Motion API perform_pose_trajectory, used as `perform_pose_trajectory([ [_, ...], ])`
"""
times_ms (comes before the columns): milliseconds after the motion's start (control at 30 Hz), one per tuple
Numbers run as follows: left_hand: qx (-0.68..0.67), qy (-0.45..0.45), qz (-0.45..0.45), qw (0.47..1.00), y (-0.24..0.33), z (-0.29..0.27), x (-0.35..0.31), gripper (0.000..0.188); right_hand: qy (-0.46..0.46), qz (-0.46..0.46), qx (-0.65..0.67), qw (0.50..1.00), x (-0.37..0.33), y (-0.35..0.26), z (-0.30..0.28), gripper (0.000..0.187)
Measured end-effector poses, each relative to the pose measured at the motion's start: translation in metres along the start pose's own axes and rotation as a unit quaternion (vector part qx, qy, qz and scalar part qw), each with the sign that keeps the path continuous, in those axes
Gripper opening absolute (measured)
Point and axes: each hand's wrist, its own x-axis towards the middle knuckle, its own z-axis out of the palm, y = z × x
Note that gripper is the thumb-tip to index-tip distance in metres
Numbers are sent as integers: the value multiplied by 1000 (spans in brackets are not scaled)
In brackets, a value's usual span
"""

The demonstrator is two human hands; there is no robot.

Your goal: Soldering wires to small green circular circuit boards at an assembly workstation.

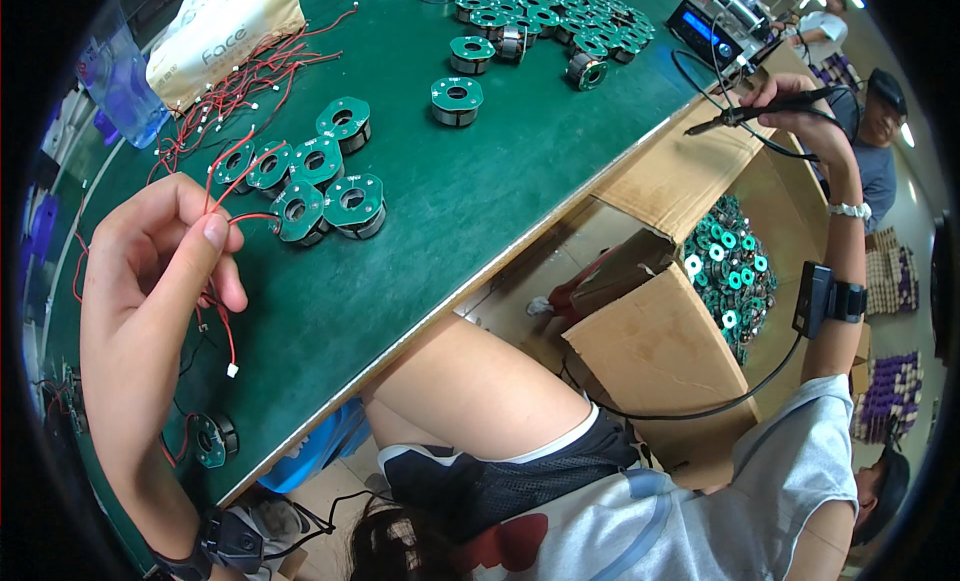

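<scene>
My left hand (145,271) is closed, thumb against fingers, on thin red wires (229,333), one ending in a small white plug. Some wire ends reach toward a cluster of motor stators topped with green circuit boards (354,199), just right of the fingers. Whether the wires are joined to those boards, I cannot tell. Off to the right, my right hand (815,121) grips a black soldering iron (745,113) over the table edge. Its tip points left, well away from the stators, and its dark cable loops around the hand.
A pile of similar stators (560,16) covers the table's far end. Loose red wires (240,91) lie beside a paper packet (225,36). A device with a blue display (705,29) stands far right. Below, an open cardboard box (665,356) holds many green-topped parts. Other people are at right.
</scene>
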Motion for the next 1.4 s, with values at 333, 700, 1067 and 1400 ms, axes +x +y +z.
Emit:
perform_pose_trajectory([
  [333,23,3,-2,1000,0,2,3,17,74,-7,-56,996,-8,3,-4,16],
  [700,16,10,3,1000,1,3,4,17,108,-47,-56,992,-11,5,-1,17],
  [1067,7,-1,-1,1000,1,-1,2,11,105,-65,-5,992,-4,-4,6,11],
  [1400,7,-2,-3,1000,3,0,2,10,104,-23,-52,993,-8,-5,-2,17],
])
